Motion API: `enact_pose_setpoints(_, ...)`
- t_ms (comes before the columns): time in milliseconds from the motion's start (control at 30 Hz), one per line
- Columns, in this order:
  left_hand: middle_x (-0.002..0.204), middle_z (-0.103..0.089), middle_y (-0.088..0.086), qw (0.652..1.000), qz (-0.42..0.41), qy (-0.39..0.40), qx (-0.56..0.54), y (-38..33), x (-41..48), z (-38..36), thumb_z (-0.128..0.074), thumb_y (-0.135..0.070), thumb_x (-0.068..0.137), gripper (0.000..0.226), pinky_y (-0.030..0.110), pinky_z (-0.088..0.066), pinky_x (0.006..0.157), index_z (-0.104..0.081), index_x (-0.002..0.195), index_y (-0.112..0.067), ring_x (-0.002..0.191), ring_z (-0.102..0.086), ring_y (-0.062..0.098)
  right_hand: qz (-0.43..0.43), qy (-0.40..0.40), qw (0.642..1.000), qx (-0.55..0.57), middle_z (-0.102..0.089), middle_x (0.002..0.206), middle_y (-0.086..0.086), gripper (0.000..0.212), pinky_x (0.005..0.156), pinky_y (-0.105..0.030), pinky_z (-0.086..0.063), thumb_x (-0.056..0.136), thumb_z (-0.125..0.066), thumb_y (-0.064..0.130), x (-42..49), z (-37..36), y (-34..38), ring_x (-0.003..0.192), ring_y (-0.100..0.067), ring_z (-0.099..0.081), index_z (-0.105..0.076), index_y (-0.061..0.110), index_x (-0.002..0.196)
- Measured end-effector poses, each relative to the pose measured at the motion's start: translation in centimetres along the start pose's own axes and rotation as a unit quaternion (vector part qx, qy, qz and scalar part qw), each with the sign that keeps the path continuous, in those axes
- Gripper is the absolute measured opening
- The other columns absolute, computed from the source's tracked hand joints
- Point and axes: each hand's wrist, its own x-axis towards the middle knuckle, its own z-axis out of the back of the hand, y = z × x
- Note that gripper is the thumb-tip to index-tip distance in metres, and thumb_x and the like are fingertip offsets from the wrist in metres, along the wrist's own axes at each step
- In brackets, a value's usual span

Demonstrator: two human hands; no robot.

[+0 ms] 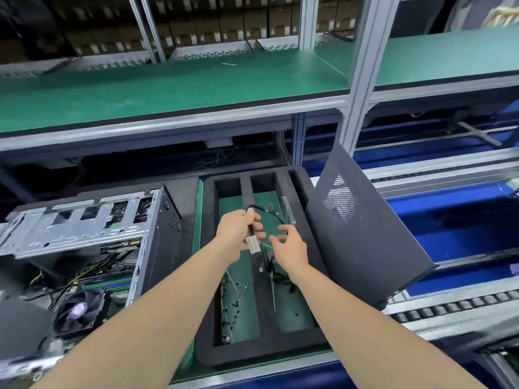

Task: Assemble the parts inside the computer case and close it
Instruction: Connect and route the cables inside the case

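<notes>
Step in hand: fetching a part from the foam tray point(209, 209), judged to be cabling for the build. My left hand point(238, 231) gripped a black cable point(252, 244) near its white-tagged end, above the tray's compartments. My right hand point(289, 245) hovered just beside it, fingers loosely spread, holding nothing. The computer case point(84, 234) lay open to the left of the tray. The side panel point(365, 248) leaned at the tray's right edge, not yet fitted. The next move likely called for freeing the cable's trailing length and carrying it left into the case.
</notes>
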Motion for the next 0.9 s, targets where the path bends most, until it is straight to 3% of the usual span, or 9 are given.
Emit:
enact_pose_setpoints(100, 0.071, -0.066, 0.001, 0.999, -0.004, 0.006, 0.037, -1.0, -0.8, 1.3, -0.051, -0.029, 0.106, 0.027, 0.03, -0.056, 0.057, -0.069, 0.098, -0.01, 0.058, -0.068, 0.02, -0.017, 0.015, 0.994, 0.104, -0.068, 0.109, 0.003, 0.033, 0.066, -0.029, -0.06, 0.103, -0.063, 0.023, 0.1, -0.9, 1.5, 0.074, -0.015, -0.073, -0.057, 0.021, 0.135)
enact_pose_setpoints(200, 0.069, -0.06, 0.002, 0.996, 0.012, 0.026, 0.083, -2.0, -1.6, 2.4, -0.049, -0.026, 0.107, 0.027, 0.026, -0.049, 0.053, -0.069, 0.099, -0.01, 0.05, -0.059, 0.018, -0.089, 0.044, 0.951, 0.291, -0.07, 0.119, -0.008, 0.029, 0.065, -0.031, -0.057, 0.106, -0.055, 0.014, 0.5, -1.4, 3.8, 0.078, -0.021, -0.069, -0.058, 0.008, 0.134)
enact_pose_setpoints(267, 0.066, -0.057, 0.001, 0.991, 0.023, 0.045, 0.127, -2.6, -2.1, 3.1, -0.048, -0.024, 0.107, 0.028, 0.025, -0.045, 0.054, -0.071, 0.102, -0.009, 0.047, -0.053, 0.016, -0.136, 0.057, 0.913, 0.381, -0.07, 0.129, -0.014, 0.029, 0.067, -0.029, -0.055, 0.108, -0.05, 0.01, 0.6, -1.4, 5.0, 0.082, -0.022, -0.068, -0.057, 0.0, 0.134)
enact_pose_setpoints(367, 0.062, -0.05, 0.001, 0.985, 0.029, 0.056, 0.161, -2.8, -2.9, 3.9, -0.046, -0.02, 0.106, 0.031, 0.024, -0.038, 0.05, -0.074, 0.107, -0.005, 0.044, -0.04, 0.013, -0.181, 0.067, 0.87, 0.453, -0.065, 0.138, -0.017, 0.031, 0.088, -0.031, -0.055, 0.109, -0.049, 0.008, 0.7, -1.5, 5.8, 0.109, -0.026, -0.068, -0.055, -0.008, 0.134)
enact_pose_setpoints(434, 0.06, -0.044, 0.001, 0.981, 0.04, 0.05, 0.182, -3.0, -3.3, 4.0, -0.045, -0.019, 0.106, 0.032, 0.023, -0.032, 0.048, -0.074, 0.109, -0.005, 0.042, -0.032, 0.012, -0.211, 0.063, 0.854, 0.472, -0.064, 0.139, -0.016, 0.034, 0.099, -0.031, -0.053, 0.109, -0.049, 0.008, 0.6, -1.7, 6.0, 0.121, -0.027, -0.066, -0.053, -0.007, 0.14)
enact_pose_setpoints(600, 0.06, -0.036, 0.0, 0.932, 0.092, 0.087, 0.339, -4.2, -4.0, 3.8, -0.053, -0.023, 0.102, 0.021, 0.027, -0.03, 0.054, -0.07, 0.112, -0.014, 0.045, -0.026, 0.013, -0.244, 0.054, 0.841, 0.48, -0.058, 0.13, -0.014, 0.033, 0.092, -0.034, -0.053, 0.109, -0.052, 0.015, 0.2, -2.3, 6.0, 0.099, -0.029, -0.067, -0.05, 0.005, 0.14)
enact_pose_setpoints(701, 0.057, -0.04, 0.004, 0.938, 0.006, 0.123, 0.323, -3.6, -3.8, 5.4, -0.054, -0.019, 0.103, 0.027, 0.025, -0.028, 0.05, -0.073, 0.113, -0.002, 0.038, -0.029, 0.014, -0.269, 0.08, 0.851, 0.445, -0.05, 0.122, -0.015, 0.017, 0.086, -0.036, -0.058, 0.107, -0.058, 0.014, -0.3, -2.6, 6.4, 0.093, -0.029, -0.064, -0.051, 0.008, 0.12)
enact_pose_setpoints(801, 0.055, -0.046, 0.005, 0.915, -0.078, 0.138, 0.372, -3.3, -3.8, 6.6, -0.057, -0.022, 0.101, 0.023, 0.022, -0.03, 0.047, -0.078, 0.1, -0.012, 0.043, -0.034, 0.017, -0.243, 0.083, 0.85, 0.46, -0.053, 0.135, -0.019, 0.005, 0.107, -0.036, -0.052, 0.105, -0.054, -0.001, 0.0, -2.9, 6.7, 0.118, -0.029, -0.061, -0.057, -0.004, 0.107)
enact_pose_setpoints(901, 0.054, -0.057, -0.005, 0.877, -0.132, 0.139, 0.441, -3.3, -3.5, 7.5, -0.058, -0.023, 0.097, 0.024, 0.014, -0.037, 0.048, -0.081, 0.093, -0.031, 0.048, -0.048, 0.009, -0.21, 0.08, 0.847, 0.481, -0.057, 0.136, -0.019, 0.015, 0.103, -0.026, -0.053, 0.104, -0.052, -0.005, 0.0, -2.9, 7.8, 0.11, -0.019, -0.064, -0.062, -0.008, 0.115)
